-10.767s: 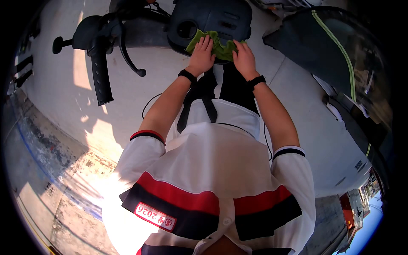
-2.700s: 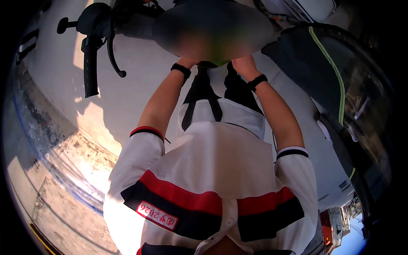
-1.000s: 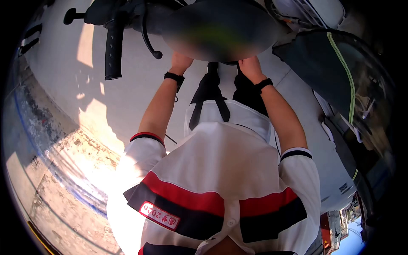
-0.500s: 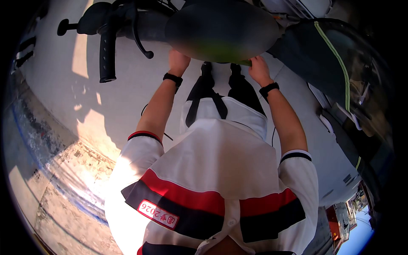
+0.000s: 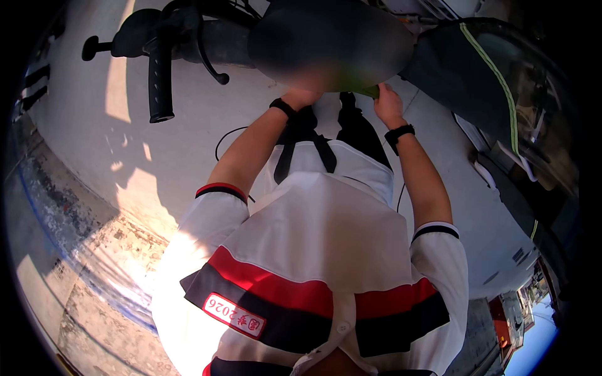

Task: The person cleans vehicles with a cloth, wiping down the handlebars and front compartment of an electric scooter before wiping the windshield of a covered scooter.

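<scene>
Head view shows a green cloth (image 5: 369, 91) at the near edge of the dark panel (image 5: 332, 37), right of this edge's middle; blur covers a part of it. The right hand (image 5: 389, 106) has its fingers closed on the cloth's right end. The left hand (image 5: 302, 96) is at the same edge, more to the left, but blur hides its fingers, so I cannot tell how open they are or what they hold. Past the panel's left edge is a black handlebar grip (image 5: 160, 84).
</scene>
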The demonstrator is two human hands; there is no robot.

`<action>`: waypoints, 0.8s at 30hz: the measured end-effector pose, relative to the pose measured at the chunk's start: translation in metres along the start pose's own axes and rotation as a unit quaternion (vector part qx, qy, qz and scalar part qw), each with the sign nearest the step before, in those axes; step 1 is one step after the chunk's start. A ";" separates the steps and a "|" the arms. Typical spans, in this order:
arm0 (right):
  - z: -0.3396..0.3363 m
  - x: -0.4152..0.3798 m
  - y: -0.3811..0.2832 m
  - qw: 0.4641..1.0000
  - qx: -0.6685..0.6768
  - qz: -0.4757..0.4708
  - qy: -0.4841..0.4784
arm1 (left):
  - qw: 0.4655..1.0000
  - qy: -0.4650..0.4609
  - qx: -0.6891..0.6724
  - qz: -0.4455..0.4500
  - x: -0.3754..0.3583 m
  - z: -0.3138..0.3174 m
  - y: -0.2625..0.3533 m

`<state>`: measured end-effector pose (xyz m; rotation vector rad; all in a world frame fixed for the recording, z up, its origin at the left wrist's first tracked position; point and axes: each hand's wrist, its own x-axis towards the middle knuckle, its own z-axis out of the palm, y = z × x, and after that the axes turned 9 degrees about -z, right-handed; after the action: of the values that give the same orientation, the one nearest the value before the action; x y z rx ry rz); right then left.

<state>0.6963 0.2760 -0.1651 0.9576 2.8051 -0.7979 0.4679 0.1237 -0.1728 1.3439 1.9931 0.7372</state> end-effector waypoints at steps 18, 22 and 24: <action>-0.010 0.026 -0.017 0.990 0.011 -0.103 -0.092 | 0.921 -0.013 -0.300 -0.249 -0.077 -0.057 -0.044; -0.001 0.029 -0.030 0.982 0.009 -0.149 -0.117 | 0.952 0.045 -0.211 -0.216 -0.095 -0.056 -0.068; 0.001 0.029 -0.036 0.980 0.011 -0.152 -0.126 | 0.952 0.042 -0.159 -0.257 -0.101 -0.058 -0.072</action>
<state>0.6514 0.2676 -0.1561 0.3958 2.7524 -0.9100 0.4110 -0.0012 -0.1692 0.5769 2.0540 0.8218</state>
